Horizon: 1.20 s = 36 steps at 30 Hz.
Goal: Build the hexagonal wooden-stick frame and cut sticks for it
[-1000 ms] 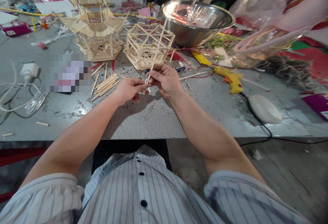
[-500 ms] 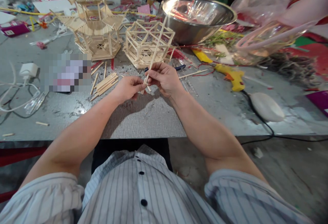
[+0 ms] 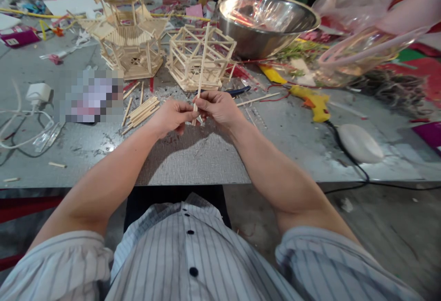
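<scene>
A long thin wooden stick stands nearly upright between my hands, its top in front of the open stick frame. My right hand pinches it near its lower end with thumb and fingers. Closed in a pinch at the same lower end is my left hand, its thumb and fingertips against the wood. A second short piece seems to lie alongside there, but fingers partly hide it. Left of my left hand, a small pile of cut wooden sticks rests on the grey table.
Behind my hands stand a tiered stick pavilion and an open six-sided stick frame. Blue-handled pliers lie behind my right hand. To the right are a steel bowl, a yellow glue gun and its black cord.
The long stick has swung from leaning right to almost upright, its top moving left. My right hand has shifted slightly down; my left hand stays at the lower end.
</scene>
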Each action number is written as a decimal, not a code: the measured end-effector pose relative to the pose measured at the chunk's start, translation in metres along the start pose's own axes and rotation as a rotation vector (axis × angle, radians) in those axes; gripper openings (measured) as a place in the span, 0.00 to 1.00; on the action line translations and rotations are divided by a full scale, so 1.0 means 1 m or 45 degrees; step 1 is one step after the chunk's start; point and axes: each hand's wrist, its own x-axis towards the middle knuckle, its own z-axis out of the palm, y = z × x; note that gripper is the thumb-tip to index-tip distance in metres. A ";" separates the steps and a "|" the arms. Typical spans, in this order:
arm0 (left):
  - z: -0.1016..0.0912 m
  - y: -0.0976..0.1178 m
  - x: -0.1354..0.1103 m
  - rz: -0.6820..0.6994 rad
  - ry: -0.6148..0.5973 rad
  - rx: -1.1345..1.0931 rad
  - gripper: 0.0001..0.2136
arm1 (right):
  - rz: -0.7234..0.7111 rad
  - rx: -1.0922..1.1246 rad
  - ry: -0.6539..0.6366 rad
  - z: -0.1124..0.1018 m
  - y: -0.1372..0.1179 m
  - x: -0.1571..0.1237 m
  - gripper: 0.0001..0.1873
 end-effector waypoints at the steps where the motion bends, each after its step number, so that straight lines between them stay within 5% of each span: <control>1: 0.000 0.000 0.000 0.002 0.003 0.005 0.08 | -0.004 -0.003 0.003 0.000 0.000 0.000 0.26; 17: 0.000 -0.001 0.001 -0.010 0.028 0.044 0.08 | 0.023 0.013 0.034 0.001 0.004 -0.001 0.24; 24: -0.011 -0.018 0.013 0.311 0.278 0.355 0.06 | -0.171 -0.147 0.155 -0.004 0.001 0.000 0.28; 36: -0.012 -0.028 0.021 0.263 0.197 0.653 0.07 | -0.124 -0.500 0.043 0.000 0.002 -0.001 0.19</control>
